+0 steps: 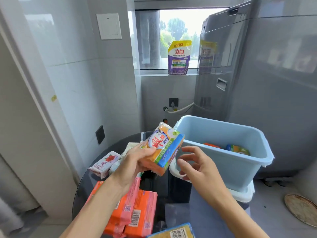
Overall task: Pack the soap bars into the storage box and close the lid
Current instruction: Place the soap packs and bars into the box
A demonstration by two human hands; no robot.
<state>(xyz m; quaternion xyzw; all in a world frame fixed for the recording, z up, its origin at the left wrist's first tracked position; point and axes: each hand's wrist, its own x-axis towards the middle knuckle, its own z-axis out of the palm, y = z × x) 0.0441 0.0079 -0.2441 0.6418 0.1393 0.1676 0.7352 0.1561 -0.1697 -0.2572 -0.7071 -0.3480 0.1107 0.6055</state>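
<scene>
Soap in an orange, blue and yellow plastic wrapper (163, 148) sits tilted in the left hand (135, 164), whose grip is clamped around its lower end, held above the round dark glass tabletop (176, 212) just left of the open light-blue plastic storage box (228, 162). The right hand (197, 166) hovers beside the bar with fingers spread apart and loosely bent, holding nothing. More wrapped bars lie inside the box, and orange-and-pink soap packs (137, 215) and a white rose-printed bar (104, 163) lie on the tabletop.
</scene>
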